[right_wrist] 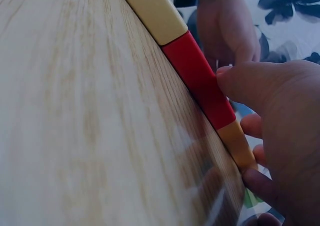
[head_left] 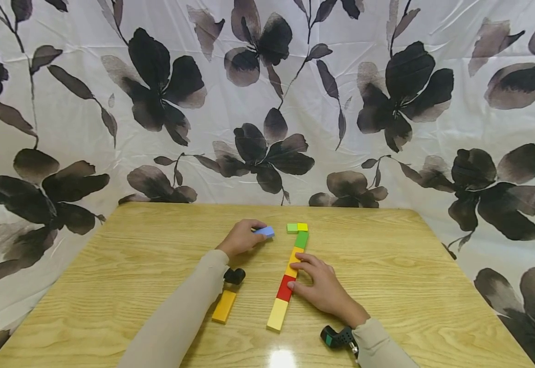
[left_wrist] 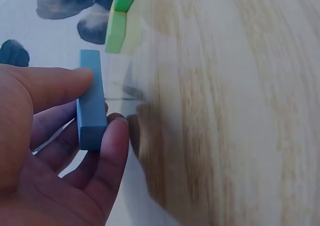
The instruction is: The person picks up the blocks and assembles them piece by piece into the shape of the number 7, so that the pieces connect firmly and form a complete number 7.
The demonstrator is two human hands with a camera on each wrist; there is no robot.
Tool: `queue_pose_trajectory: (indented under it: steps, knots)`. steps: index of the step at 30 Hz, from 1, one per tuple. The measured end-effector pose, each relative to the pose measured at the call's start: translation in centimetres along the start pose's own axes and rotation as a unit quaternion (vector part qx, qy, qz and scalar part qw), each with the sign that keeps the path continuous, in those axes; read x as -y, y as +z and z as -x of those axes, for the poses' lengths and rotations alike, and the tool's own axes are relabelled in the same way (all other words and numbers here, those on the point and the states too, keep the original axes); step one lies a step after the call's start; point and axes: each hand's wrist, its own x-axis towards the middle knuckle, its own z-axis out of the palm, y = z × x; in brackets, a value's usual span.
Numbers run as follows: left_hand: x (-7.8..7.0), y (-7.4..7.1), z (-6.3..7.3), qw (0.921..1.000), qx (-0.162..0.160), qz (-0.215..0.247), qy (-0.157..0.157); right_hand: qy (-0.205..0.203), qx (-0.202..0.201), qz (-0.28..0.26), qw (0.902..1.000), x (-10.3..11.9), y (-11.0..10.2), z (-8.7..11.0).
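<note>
My left hand (head_left: 243,238) pinches a blue block (head_left: 265,232) between thumb and fingers. In the left wrist view the blue block (left_wrist: 91,98) points away from the palm, with the thumb on its upper face. Right of it runs a slanted row of blocks end to end: pale yellow (head_left: 277,315), red (head_left: 286,288), orange (head_left: 294,261) and green (head_left: 302,239). My right hand (head_left: 321,286) rests on this row. Its thumb touches the red block (right_wrist: 199,80), and its spread fingertips touch the orange block (right_wrist: 239,145).
At the row's far end a bright yellow block (head_left: 302,227) and a light green block (head_left: 292,228) lie side by side. A separate orange block (head_left: 224,306) lies beside the left forearm. Floral cloth (head_left: 258,168) hangs behind the wooden table (head_left: 387,266).
</note>
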Motion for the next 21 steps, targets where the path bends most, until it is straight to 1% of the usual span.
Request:
queue_pose_trajectory:
  steps: [2, 5, 11, 14, 21]
  knots:
    - [0.0, 0.0, -0.2, 1.0000, -0.001, -0.002, -0.005, 0.004, 0.006, 0.000, 1.0000, 0.0, 0.0, 0.0]
    - [-0.1, 0.1, -0.7, 0.9999, -0.001, -0.014, -0.002, 0.006, 0.009, 0.003, 0.9999, 0.0, 0.0, 0.0]
    - [-0.8, 0.3, -1.7, 0.9987, 0.012, -0.045, 0.019, 0.010, 0.006, 0.003, 0.9999, -0.1, 0.0, 0.0]
    - [-1.2, 0.4, -1.9, 0.9983, 0.018, -0.049, 0.027, 0.010, 0.007, 0.001, 0.9999, -0.1, 0.0, 0.0]
    - [-1.4, 0.7, -2.4, 0.9984, 0.022, -0.048, 0.019, 0.005, 0.005, 0.001, 1.0000, -0.1, 0.0, 0.0]
